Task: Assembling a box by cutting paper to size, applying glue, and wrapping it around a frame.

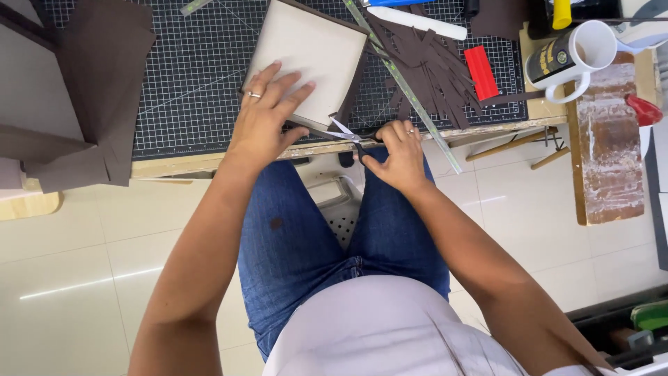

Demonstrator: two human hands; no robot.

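Pressing flat on a pale board [306,59] in the upper middle of the frame, the left hand [264,115] lies with fingers spread and released, a ring on one finger. The board rests tilted on a dark gridded cutting mat [188,83], and a brown edging shows along its top and right sides. Just below the board's lower right corner, the right hand [396,157] is clenched round the handles of a pair of scissors [344,132]; the blades point left toward that corner and stand slightly apart, at a scrap of brown paper there.

To the right of the board a heap of brown paper strips [424,63] lies on the mat, crossed by a long metal ruler [410,94] running diagonally to the table edge. A red block [481,72] sits beside the strips and a white stick [417,22] lies above them. In the upper right corner stands a white mug [574,52] with a dark printed band; what it holds cannot be seen from here. A red-tipped tool [641,110] lies farther right on a worn wooden board [609,160]. At upper left, large brown paper sheets [90,90] overlap the mat. Lower in the frame are jeans-covered legs [299,244] over a pale tiled floor [76,278].
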